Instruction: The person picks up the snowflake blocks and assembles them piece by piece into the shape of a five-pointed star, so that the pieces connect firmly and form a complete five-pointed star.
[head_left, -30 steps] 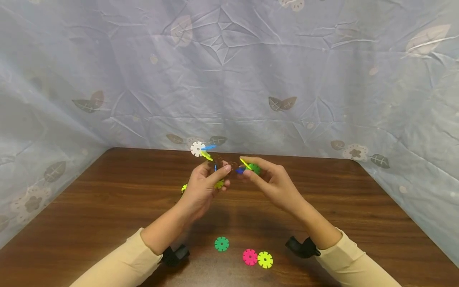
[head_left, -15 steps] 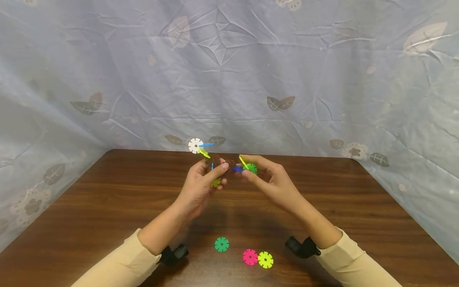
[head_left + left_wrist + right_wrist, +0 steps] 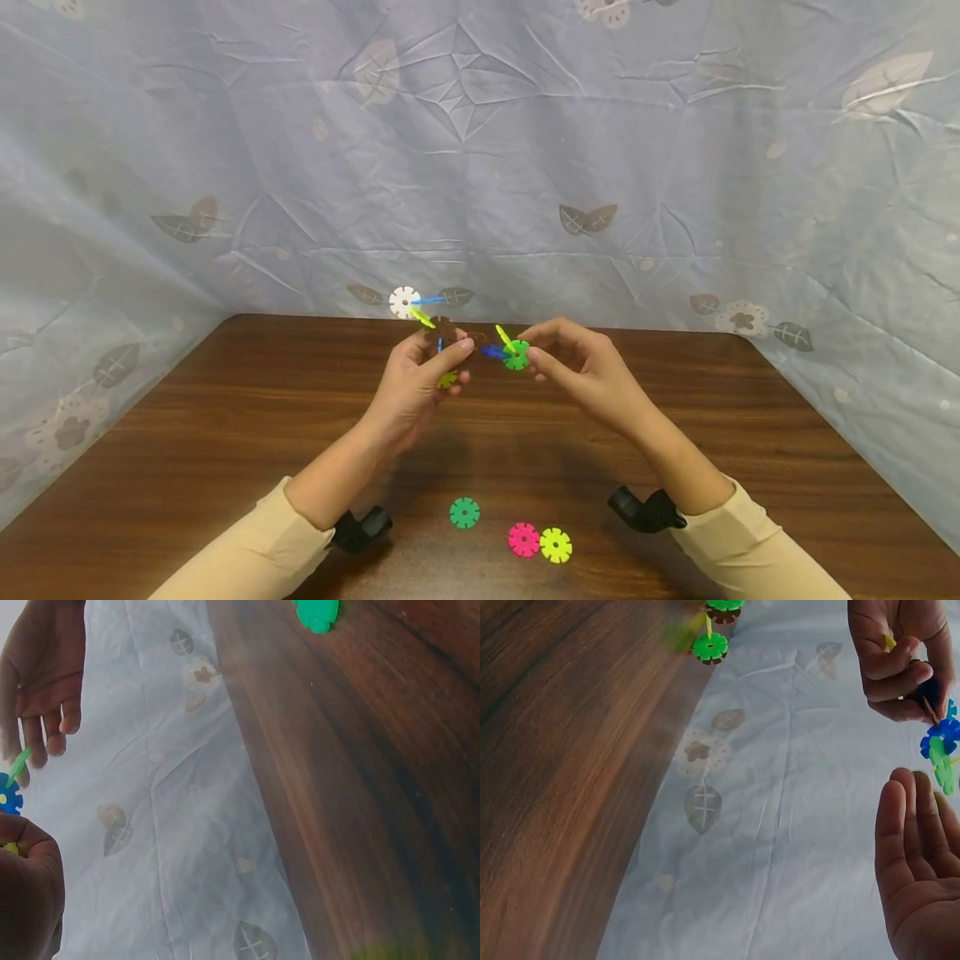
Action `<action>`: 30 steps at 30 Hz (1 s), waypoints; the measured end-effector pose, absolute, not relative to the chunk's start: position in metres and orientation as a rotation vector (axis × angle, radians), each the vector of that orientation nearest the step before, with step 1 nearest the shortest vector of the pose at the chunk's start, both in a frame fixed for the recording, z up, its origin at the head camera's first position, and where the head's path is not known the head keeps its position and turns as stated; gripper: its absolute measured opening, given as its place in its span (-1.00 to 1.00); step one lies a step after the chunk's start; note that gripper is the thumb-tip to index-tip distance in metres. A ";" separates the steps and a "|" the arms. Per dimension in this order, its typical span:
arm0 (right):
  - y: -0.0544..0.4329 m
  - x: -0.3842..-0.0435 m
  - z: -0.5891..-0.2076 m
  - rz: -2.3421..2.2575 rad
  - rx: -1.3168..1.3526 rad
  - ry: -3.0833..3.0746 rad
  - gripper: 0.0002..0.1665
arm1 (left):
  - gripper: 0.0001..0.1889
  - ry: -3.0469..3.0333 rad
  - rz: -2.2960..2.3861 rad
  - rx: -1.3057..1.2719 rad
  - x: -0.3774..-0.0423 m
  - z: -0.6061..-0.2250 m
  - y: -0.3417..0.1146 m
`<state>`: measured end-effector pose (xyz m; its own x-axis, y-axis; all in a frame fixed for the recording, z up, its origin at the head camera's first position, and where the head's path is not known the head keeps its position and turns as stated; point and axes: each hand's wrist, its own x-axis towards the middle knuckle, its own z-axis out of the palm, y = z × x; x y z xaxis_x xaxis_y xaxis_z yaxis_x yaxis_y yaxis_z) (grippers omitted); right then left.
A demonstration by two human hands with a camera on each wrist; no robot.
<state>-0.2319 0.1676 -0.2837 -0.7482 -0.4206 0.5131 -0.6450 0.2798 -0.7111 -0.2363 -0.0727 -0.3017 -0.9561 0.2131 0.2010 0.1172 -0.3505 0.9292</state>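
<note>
Head view: a dark brown table point(image 3: 675, 442), its grain running left to right and its far corners rounded, fills the near half of the scene. Pale grey cloth point(image 3: 480, 175), creased and printed with leaves and flowers, hangs along its far side and both flanks. Over the table's far part, the left hand point(image 3: 408, 379) pinches a model point(image 3: 439, 327) of joined slotted discs, thumb on top; a white disc point(image 3: 404, 302) tops its far left end. The right hand point(image 3: 588, 367) is at the model's right end, thumb tip by a green disc point(image 3: 516, 355); whether it grips or merely touches, I cannot tell. On the table's near part lie a teal disc point(image 3: 464, 512) and, farther right, a pink disc point(image 3: 523, 540) just beside a yellow disc point(image 3: 556, 545).
</note>
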 end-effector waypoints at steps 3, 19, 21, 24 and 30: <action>0.167 -0.233 -0.285 1.489 0.998 -2.325 -0.84 | -0.87 1.769 2.488 0.446 -0.237 -0.302 -0.073; 0.154 -0.239 -0.303 1.860 1.026 -2.137 -0.82 | -0.86 1.763 2.543 0.427 -0.238 -0.299 -0.074; 0.153 -0.238 -0.304 1.890 1.004 -2.121 -0.83 | -0.88 1.723 2.559 0.452 -0.239 -0.300 -0.074; 0.150 -0.236 -0.304 1.944 0.953 -2.093 -0.82 | -0.90 1.670 2.573 0.541 -0.239 -0.305 -0.074; 0.145 -0.234 -0.307 2.007 0.925 -2.037 -0.80 | -0.76 1.754 2.488 0.646 -0.239 -0.313 -0.068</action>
